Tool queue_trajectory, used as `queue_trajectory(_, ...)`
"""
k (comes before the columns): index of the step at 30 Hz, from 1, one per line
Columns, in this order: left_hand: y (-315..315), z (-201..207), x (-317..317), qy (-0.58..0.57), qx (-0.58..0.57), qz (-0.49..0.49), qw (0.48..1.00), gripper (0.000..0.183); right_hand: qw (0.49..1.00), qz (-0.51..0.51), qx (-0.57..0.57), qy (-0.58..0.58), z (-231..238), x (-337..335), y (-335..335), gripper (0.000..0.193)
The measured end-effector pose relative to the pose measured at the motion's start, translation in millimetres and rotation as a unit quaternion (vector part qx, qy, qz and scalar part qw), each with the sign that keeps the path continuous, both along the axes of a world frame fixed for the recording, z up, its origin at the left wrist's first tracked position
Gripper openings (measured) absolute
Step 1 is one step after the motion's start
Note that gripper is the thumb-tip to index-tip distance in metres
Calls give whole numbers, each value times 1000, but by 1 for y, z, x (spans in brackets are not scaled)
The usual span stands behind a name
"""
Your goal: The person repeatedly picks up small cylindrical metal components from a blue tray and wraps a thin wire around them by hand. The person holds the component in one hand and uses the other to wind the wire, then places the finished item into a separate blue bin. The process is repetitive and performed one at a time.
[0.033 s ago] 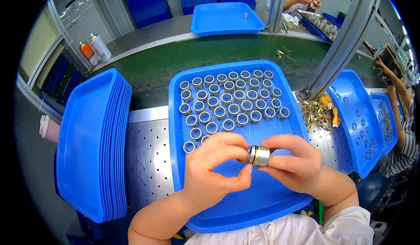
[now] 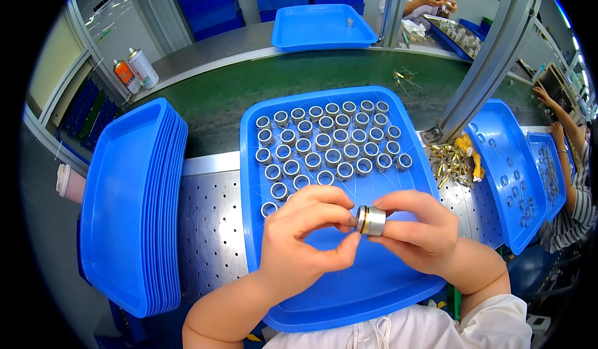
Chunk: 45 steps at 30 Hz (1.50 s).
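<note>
Above the near part of a blue tray (image 2: 349,286), my two hands meet at a short silver metal cylinder (image 2: 372,221) with a dark end and a thin yellowish band. My right hand (image 2: 420,230) grips its plain silver side between thumb and fingers. At the banded end, my left hand (image 2: 308,230) is closed in a pinch, fingertips against the cylinder; whether they also hold a small part is hidden. Behind my hands, several metal rings (image 2: 313,160) with open tops stand in rows in the tray, thin pale wires among them. My left hand covers some of them.
Stacked blue trays (image 2: 134,212) stand at left, near spray cans (image 2: 143,68). A green belt (image 2: 299,71) runs behind. Brass-coloured pins (image 2: 451,165) lie beside a slanting metal post (image 2: 492,56). Another blue tray (image 2: 511,181) holds thin rings. Co-workers' hands (image 2: 436,0) show farther off.
My left fingers have shifted very slightly at the cylinder's banded end, and the cylinder has moved a touch to the right. The tray and its rings look the same.
</note>
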<state>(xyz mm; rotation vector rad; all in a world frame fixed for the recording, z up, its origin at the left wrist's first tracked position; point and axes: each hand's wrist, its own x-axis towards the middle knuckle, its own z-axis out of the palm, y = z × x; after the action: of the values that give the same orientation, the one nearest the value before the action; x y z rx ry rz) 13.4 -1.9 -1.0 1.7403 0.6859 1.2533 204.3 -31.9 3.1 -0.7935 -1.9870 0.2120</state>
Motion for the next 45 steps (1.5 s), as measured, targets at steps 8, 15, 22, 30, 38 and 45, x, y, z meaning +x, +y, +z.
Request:
queue_trajectory(8,6,1,-7,41,-21,-73,996,16,992,25,-107,59,5,3,1,27)
queue_trajectory(15,-1,17,-5,-71,-304,-113,943,45,994,48,-86,48,5,3,1,28)
queue_trajectory(22,2,11,-9,-40,-236,-161,957,44,990,75,-109,45,8,3,0,27)
queue_trajectory(30,2,9,-10,-39,-213,-164,962,45,993,68,-93,33,5,4,-2,27)
queue_trajectory(38,2,7,-7,-53,-174,-153,971,44,992,71,-90,50,2,2,-3,29)
queue_trajectory(45,0,5,-6,-60,-168,-144,973,44,990,79,-98,69,1,2,-3,30)
